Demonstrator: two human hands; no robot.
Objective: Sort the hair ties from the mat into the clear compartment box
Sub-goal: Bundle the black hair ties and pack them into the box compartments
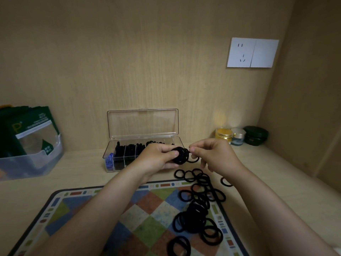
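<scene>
My left hand (157, 158) grips a stacked bundle of black hair ties (181, 155) just in front of the clear compartment box (118, 161). My right hand (215, 154) pinches one black tie (193, 160) at the bundle's right edge. The box stands open, its lid (143, 123) leaning against the back wall, with black ties filling several compartments and something blue (109, 159) in the left one. Several loose black hair ties (198, 209) lie along the right side of the checkered mat (103, 218), some spilling onto the desk.
A translucent bin (38, 161) with green packets (27, 130) stands at the left. A gold jar (223, 134), a glass jar (238, 136) and a dark green case (256, 135) sit at the back right corner. One stray tie (226, 182) lies off the mat.
</scene>
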